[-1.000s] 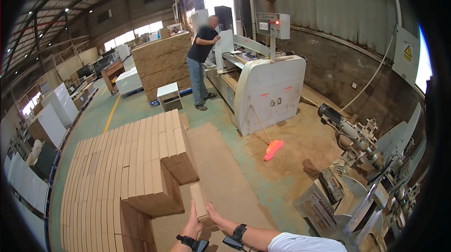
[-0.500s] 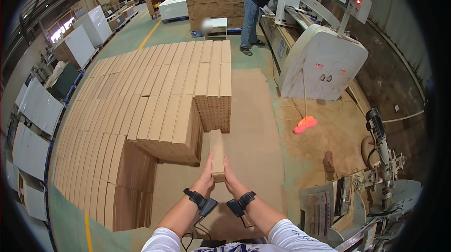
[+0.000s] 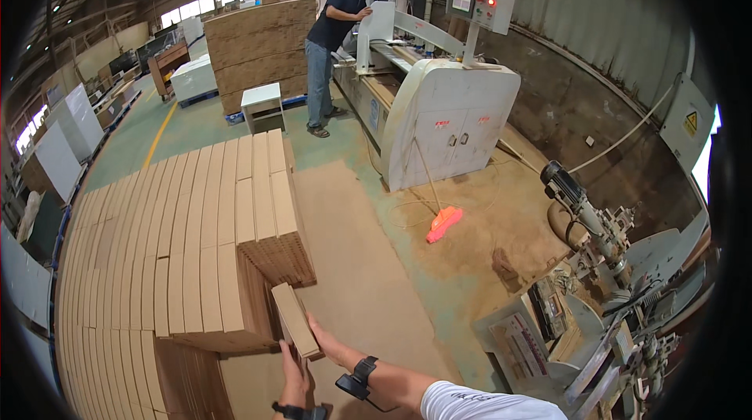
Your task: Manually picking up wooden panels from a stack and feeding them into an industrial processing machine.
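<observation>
A narrow light-brown board (image 3: 295,320), thick enough that it may be several stacked together, is held between my two hands. My left hand (image 3: 293,373) is against its lower left side, partly hidden by the board's near end. On the right side, my right hand (image 3: 333,344) presses with its fingers stretched along the edge. The board lies slanted, its far end close to the side of a large pile of matching boards (image 3: 188,279). A black strap with a small device circles each wrist.
Brown sheeting (image 3: 360,263) covers the floor right of the pile. A co-worker (image 3: 325,52) leans over a long white machine (image 3: 446,122). A bright orange-pink mop head (image 3: 444,224) lies on the dusty floor. Another machine with a motor (image 3: 564,185) stands at the right.
My view has swung to the right, so the pile and my hands appear farther left and lower. The board remains between my hands and now looks tilted, close to the pile.
</observation>
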Demonstrator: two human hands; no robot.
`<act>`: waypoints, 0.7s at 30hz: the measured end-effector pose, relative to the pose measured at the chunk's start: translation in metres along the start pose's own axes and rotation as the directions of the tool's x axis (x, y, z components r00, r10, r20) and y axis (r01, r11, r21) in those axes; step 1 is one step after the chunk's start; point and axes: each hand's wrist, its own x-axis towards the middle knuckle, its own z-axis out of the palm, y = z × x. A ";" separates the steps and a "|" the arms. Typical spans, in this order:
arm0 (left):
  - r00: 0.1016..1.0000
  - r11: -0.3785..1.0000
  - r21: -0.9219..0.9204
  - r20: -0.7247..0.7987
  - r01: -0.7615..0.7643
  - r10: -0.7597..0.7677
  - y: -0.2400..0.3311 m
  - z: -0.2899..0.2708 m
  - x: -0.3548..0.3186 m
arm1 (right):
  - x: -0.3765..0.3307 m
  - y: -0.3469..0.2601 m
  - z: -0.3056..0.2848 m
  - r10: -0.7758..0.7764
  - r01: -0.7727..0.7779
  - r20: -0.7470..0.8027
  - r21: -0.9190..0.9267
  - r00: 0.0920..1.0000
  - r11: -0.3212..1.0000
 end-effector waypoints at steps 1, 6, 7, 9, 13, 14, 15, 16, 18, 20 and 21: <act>0.980 0.998 0.044 -0.192 0.052 -0.042 -0.011 -0.017 -0.005 | -0.009 -0.020 0.015 0.049 -0.050 0.019 0.049 0.999 0.998; 0.926 0.951 -0.212 -0.257 0.225 -0.277 -0.057 -0.050 -0.014 | 0.027 0.004 0.041 -0.146 0.127 -0.111 -0.160 0.983 0.979; 0.927 0.953 -0.208 -0.257 0.222 -0.272 -0.050 -0.045 -0.014 | 0.036 0.008 0.047 -0.198 0.150 -0.175 -0.256 0.965 0.955; 0.957 0.936 -0.285 -0.139 0.207 -0.254 -0.033 -0.040 -0.015 | 0.033 0.006 0.060 -0.175 0.144 -0.161 -0.191 0.971 0.971; 0.966 0.926 -0.341 -0.139 0.159 -0.217 -0.014 -0.016 0.003 | 0.039 -0.001 0.061 -0.179 0.161 -0.143 -0.129 0.973 0.979; 0.967 0.925 -0.344 -0.134 0.161 -0.217 -0.011 -0.007 0.008 | 0.046 -0.005 0.054 -0.182 0.163 -0.145 -0.133 0.973 0.978; 0.963 0.907 -0.389 -0.138 0.163 -0.232 -0.008 0.001 0.013 | 0.056 -0.010 0.049 -0.163 0.149 -0.139 -0.102 0.977 0.984; 0.959 0.886 -0.433 -0.140 0.166 -0.248 -0.007 0.005 0.019 | 0.063 -0.013 0.044 -0.144 0.135 -0.134 -0.070 0.980 0.988; 0.972 0.903 -0.412 -0.136 0.123 -0.194 -0.011 0.000 0.019 | 0.064 -0.009 0.051 -0.128 0.118 -0.152 -0.071 0.980 0.990; 0.950 0.882 -0.457 -0.209 0.116 -0.233 -0.004 0.008 0.015 | 0.065 -0.009 0.052 -0.134 0.124 -0.121 -0.082 0.984 0.989; 0.950 0.883 -0.453 -0.206 0.120 -0.234 -0.001 0.013 0.012 | 0.064 -0.010 0.050 -0.136 0.126 -0.126 -0.080 0.983 0.989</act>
